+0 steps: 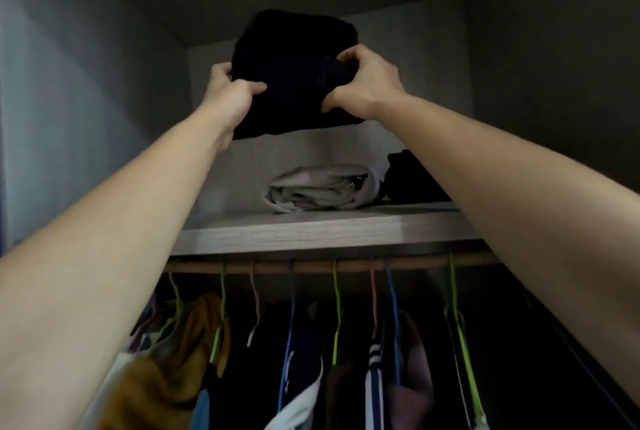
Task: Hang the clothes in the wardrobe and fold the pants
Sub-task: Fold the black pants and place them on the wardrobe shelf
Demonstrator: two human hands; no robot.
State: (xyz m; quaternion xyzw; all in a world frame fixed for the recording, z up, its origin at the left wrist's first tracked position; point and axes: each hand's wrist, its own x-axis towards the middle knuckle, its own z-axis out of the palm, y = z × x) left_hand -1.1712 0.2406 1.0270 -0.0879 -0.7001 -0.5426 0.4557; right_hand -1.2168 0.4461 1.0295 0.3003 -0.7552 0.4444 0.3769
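Note:
A folded bundle of black pants (292,66) is held up high inside the top compartment of the wardrobe, above the shelf (322,232). My left hand (230,97) grips its left edge and my right hand (367,83) grips its right side, fingers pinched into the cloth. The bundle hangs in the air, well clear of the shelf board. Below it on the shelf lies a folded light grey garment (322,189), with a dark folded garment (410,175) to its right.
Under the shelf runs a wooden rail (311,266) with several coloured hangers carrying clothes, among them a mustard garment (162,374) at left and a striped one (375,377). Wardrobe walls close in on both sides.

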